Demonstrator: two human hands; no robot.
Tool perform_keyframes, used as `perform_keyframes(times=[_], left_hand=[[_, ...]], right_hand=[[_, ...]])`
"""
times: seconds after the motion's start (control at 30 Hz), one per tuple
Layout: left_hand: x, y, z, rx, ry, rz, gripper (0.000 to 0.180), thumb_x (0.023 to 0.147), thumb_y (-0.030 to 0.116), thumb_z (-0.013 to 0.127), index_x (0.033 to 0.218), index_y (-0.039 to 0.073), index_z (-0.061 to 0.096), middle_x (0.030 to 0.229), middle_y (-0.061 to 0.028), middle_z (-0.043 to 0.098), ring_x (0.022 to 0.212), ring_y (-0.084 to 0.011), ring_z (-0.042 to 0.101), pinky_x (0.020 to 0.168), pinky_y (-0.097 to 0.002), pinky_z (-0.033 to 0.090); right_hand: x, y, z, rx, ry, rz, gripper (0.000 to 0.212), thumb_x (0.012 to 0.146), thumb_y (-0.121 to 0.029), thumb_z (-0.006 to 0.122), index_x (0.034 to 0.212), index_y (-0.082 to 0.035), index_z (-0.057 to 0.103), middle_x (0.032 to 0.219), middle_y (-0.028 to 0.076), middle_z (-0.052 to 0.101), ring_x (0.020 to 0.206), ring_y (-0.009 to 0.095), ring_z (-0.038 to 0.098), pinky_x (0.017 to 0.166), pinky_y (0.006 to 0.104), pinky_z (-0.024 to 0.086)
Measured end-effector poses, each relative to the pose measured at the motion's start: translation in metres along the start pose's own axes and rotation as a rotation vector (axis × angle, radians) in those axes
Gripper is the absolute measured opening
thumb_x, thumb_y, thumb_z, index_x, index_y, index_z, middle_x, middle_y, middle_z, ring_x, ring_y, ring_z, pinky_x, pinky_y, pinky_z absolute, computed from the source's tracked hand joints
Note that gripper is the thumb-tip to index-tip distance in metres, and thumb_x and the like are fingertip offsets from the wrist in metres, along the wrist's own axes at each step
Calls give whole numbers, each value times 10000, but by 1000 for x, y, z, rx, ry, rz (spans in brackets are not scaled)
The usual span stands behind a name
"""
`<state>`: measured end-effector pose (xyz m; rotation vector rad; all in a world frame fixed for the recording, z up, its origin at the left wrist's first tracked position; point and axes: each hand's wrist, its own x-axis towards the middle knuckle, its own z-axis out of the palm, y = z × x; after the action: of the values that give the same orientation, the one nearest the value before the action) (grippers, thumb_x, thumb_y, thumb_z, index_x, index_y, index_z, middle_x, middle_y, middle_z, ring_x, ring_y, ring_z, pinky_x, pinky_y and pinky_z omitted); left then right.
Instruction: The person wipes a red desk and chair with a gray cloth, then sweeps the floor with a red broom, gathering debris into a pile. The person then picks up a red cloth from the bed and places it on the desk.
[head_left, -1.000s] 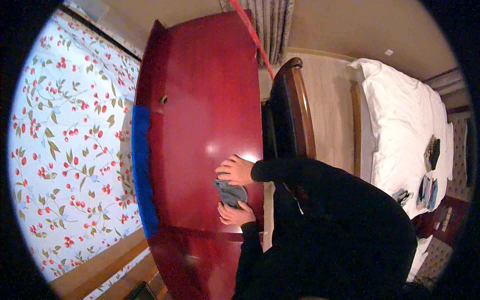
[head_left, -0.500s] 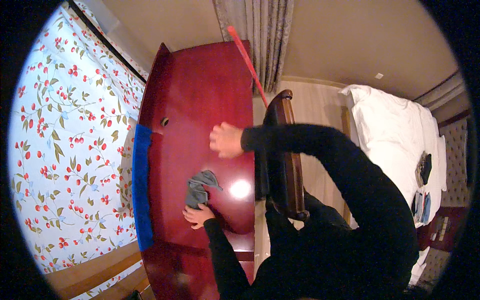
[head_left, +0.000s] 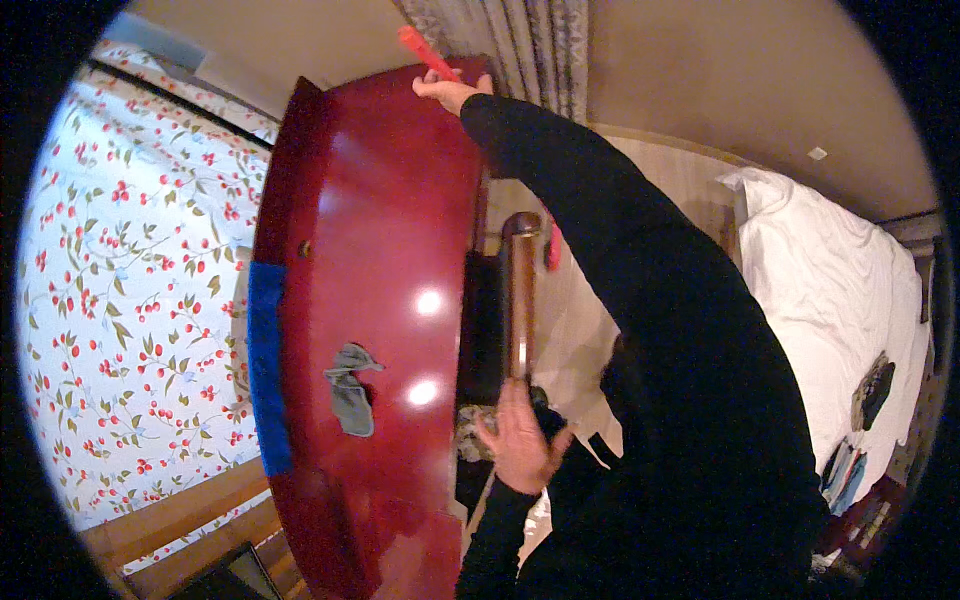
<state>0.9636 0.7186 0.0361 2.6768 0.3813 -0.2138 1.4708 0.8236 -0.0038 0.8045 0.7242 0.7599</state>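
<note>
At the far end of the red desk (head_left: 390, 230), my right hand (head_left: 455, 92) is around a long red stick (head_left: 424, 50). The stick's top pokes out above my fingers, and my sleeve hides its middle. A pinkish-red piece (head_left: 553, 246) shows beyond the chair, perhaps its lower end. My left hand (head_left: 524, 442) is spread, palm down, with its fingertips at the near end of the wooden top rail of a dark chair (head_left: 520, 290). On the desktop lies a crumpled grey cloth (head_left: 352, 395), with neither hand on it.
A blue strip (head_left: 266, 370) runs along the desk's left edge, beside a white curtain with red berries (head_left: 140, 300). Grey curtains (head_left: 540, 50) hang at the far end. To the right, a bed with white bedding (head_left: 810, 290) holds a few clothes (head_left: 875, 392).
My right hand has gone from above the desk to the red stick, whose top now leans further left. My left hand has left the grey cloth for the chair, which sits closer to the desk.
</note>
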Motion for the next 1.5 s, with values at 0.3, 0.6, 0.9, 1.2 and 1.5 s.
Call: perform_keyframes(times=[0.3, 0.6, 0.9, 1.2, 1.5], left_hand=[[38, -19, 56, 103, 277, -334, 595, 831, 291, 669, 1267, -39, 435, 1130, -266, 564, 992, -449, 566, 858, -498, 440], [114, -1, 40, 140, 204, -478, 540, 832, 360, 659, 1208, 16, 482, 1097, -199, 615, 1015, -372, 588, 913, -506, 397], [151, 5, 39, 108, 229, -445, 476, 833, 346, 666, 1127, 7, 506, 995, -193, 617, 936, -392, 586, 843, -476, 428], [139, -1, 43, 98, 224, -445, 478, 791, 250, 689, 1148, -8, 504, 1046, -241, 586, 944, -439, 558, 804, -499, 441], [186, 23, 22, 18, 233, -349, 664, 797, 341, 697, 1278, -30, 427, 1248, -250, 511, 1137, -435, 495, 976, -506, 372]], right_hand=[[-265, -385, 47, 2576, -636, -59, 341, 836, -396, 625, 1000, -97, 609, 771, 37, 576, 689, 190, 494, 613, 423, 392], [-593, -404, -185, 3222, -1775, -33, 209, 891, -236, 613, 960, -40, 597, 585, 29, 512, 381, 166, 457, 344, 324, 425], [-453, -298, -161, 3338, -1342, 154, 282, 885, -315, 601, 811, -43, 584, 547, 69, 526, 390, 189, 517, 360, 353, 411], [-145, -270, -146, 3000, -613, -231, 232, 793, -201, 557, 861, -4, 659, 788, 221, 669, 782, 353, 677, 653, 463, 526], [-154, -347, -116, 2916, -863, -285, 361, 803, -377, 559, 741, -41, 678, 660, 173, 648, 628, 291, 666, 597, 410, 527]])
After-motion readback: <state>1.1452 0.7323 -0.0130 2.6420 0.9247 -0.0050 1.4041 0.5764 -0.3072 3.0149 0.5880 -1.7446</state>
